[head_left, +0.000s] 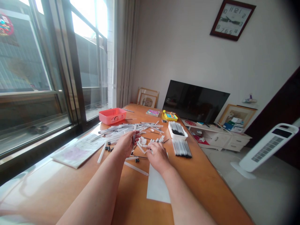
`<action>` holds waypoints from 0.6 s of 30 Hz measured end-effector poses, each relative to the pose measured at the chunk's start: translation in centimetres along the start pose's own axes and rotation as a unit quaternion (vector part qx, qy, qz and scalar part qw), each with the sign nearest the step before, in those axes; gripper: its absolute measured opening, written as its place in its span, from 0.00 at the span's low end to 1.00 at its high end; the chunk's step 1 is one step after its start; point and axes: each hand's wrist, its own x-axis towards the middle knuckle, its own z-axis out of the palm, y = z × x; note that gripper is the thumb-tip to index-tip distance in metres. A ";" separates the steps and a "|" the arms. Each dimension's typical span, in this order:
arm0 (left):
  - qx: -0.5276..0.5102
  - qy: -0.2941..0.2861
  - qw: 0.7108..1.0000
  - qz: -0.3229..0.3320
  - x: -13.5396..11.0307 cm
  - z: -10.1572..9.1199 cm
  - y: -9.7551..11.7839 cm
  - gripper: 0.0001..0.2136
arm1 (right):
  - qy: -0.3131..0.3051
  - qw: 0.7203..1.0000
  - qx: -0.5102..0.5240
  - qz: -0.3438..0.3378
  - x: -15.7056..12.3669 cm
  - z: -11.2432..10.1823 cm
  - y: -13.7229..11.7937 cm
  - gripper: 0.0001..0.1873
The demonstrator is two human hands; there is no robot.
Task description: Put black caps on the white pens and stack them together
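Note:
My left hand (pixel 127 143) is closed around a slim pen (pixel 134 137), held nearly upright over the table. My right hand (pixel 157 155) reaches in among small white pen caps (pixel 142 141), its fingers bent together; whatever lies between them is too small to make out. Beyond both hands spreads a heap of clear pen barrels (pixel 122 128). Small black pen parts (pixel 109 148) lie left of my left wrist. A loose white barrel (pixel 136 168) rests between my forearms. Under my right hand is a white sheet of paper (pixel 157 186).
Right of my hands, a white tray (pixel 179 137) holds assembled pens, with a row of pens (pixel 182 148) beside it. A pink bin (pixel 112 116) stands back left, a yellow box (pixel 170 116) back right. A booklet (pixel 77 151) lies by the window.

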 end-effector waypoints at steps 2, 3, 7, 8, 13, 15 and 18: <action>-0.007 0.000 1.000 0.001 0.1 -0.1 0.0 0.11 | -0.007 1.000 0.006 -0.025 -0.4 -0.2 -1.0 0.11; -0.010 0.000 1.000 0.002 0.2 -0.1 0.0 0.11 | -0.010 0.999 0.006 -0.035 -0.6 -0.3 -1.5 0.10; -0.006 -0.001 1.000 0.002 0.2 -0.1 0.0 0.11 | -0.025 0.998 -0.005 -0.057 -1.1 0.0 -3.0 0.06; -0.004 -0.001 1.000 0.002 0.1 -0.1 0.0 0.11 | -0.030 0.998 -0.010 -0.058 -1.1 0.1 -3.2 0.05; 0.001 -0.002 1.000 0.001 0.3 -0.3 -0.2 0.12 | -0.050 0.997 -0.021 -0.054 -1.0 0.4 -3.5 0.07; 0.002 -0.001 1.000 0.000 0.5 -0.4 -0.4 0.12 | -0.052 0.997 -0.015 -0.053 -1.0 0.4 -3.5 0.07; 0.001 -0.013 1.000 0.004 0.5 -0.4 -0.5 0.13 | -0.055 0.997 0.002 -0.056 -1.0 0.4 -3.5 0.07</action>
